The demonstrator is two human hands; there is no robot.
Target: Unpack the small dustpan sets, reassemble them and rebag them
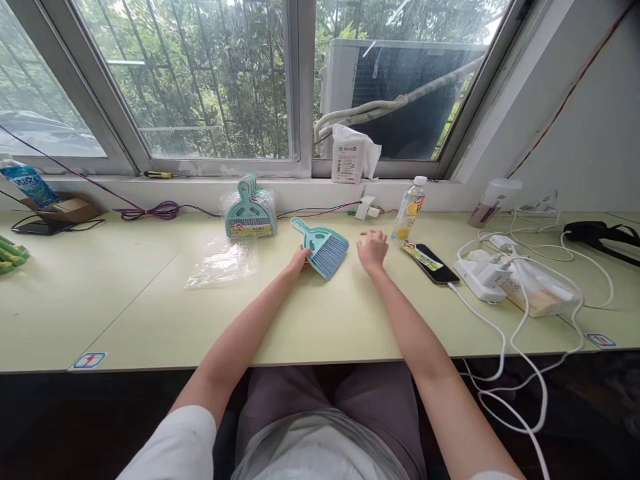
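Observation:
A small teal dustpan with a blue-bristled brush (pixel 323 248) lies on the pale green table (pixel 150 313). My left hand (pixel 300 259) touches its near left edge, fingers curled against it. My right hand (pixel 373 250) rests on the table just right of the dustpan, fingers loosely bent, holding nothing. Behind, a wrapped pack of several teal dustpan sets (pixel 249 213) leans by the window sill. An empty clear plastic wrapper (pixel 223 262) lies to the left of my left hand.
A drink bottle (pixel 409 210) and a phone (pixel 435 263) lie right of my right hand. A white power strip (pixel 483 273) with chargers and cables fills the right side. A tissue pack (pixel 350 155) stands on the sill. Another bottle (pixel 27 181) stands far left.

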